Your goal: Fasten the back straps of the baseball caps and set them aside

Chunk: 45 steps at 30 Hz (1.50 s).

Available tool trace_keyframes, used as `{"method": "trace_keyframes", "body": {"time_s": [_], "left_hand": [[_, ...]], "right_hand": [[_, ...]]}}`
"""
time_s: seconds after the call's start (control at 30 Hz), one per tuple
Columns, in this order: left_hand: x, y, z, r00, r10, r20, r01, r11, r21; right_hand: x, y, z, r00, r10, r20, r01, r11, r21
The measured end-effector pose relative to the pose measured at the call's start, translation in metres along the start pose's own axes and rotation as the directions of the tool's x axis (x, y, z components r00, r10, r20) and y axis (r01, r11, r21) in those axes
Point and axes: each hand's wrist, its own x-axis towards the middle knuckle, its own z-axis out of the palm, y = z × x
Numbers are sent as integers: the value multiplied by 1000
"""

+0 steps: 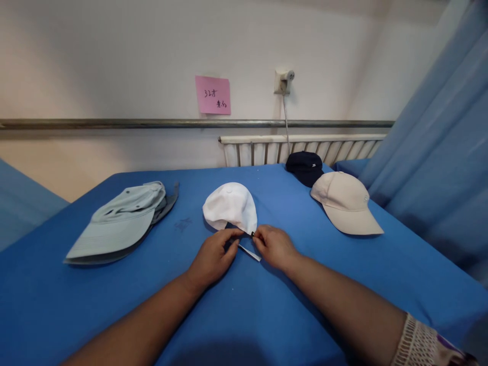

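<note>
A white cap lies in the middle of the blue-covered table, its back opening towards me. My left hand pinches the cap's back strap at the near edge. Fingers of my right hand are closed on the strap's other side, by a small dark buckle. Between the hands, a loose white strap end sticks out towards me over the blue cover. The cap's brim is hidden on the far side.
Grey-green caps lie stacked on the left. On the right sit a beige cap and a dark navy cap. Behind the blue table cover are a radiator and a wall. Blue curtain hangs at right.
</note>
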Motion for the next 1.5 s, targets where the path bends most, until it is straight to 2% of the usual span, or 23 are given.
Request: {"method": "trace_keyframes", "body": {"time_s": [0.1,0.17,0.27,0.33,0.37,0.47,0.53,0.7,0.83,1.03,1.23,1.33,1.5], "left_hand": [[-1,1,0,1000,5,13,-5,1000,-13],[-2,2,0,1000,5,22,-4,1000,-17],[-3,5,0,1000,8,7,-8,1000,-23],[-5,6,0,1000,20,-13,-20,999,-28],[-5,7,0,999,28,-18,-28,999,-26],[-6,9,0,999,38,-10,-38,999,-8],[-7,10,0,1000,27,-2,-27,1000,11],[-5,12,-1,1000,26,5,-26,999,28],[-4,15,-2,999,37,30,-38,999,32],[-3,15,-2,995,-11,98,2,996,87],[-2,18,-2,976,55,211,-86,987,137],[-4,20,-1,980,59,192,-80,991,104],[-6,16,1,994,26,103,-33,998,60]], "right_hand": [[0,7,1,999,18,-34,-13,992,126],[1,12,5,998,38,-49,-21,955,295],[2,17,13,999,44,-31,-17,805,594],[2,19,18,1000,21,-23,1,712,702],[2,19,19,999,20,-35,11,697,717],[2,18,19,995,52,-80,15,741,672],[0,16,15,996,59,-62,-9,792,610],[-6,2,4,999,-46,11,41,965,258],[-5,-7,2,999,-38,24,36,995,90],[-2,-2,4,1000,-25,13,23,993,114],[-2,0,4,999,-24,45,18,991,136],[-2,-2,4,999,-25,41,21,994,105],[-3,-2,5,999,-41,-1,41,996,84]]}}
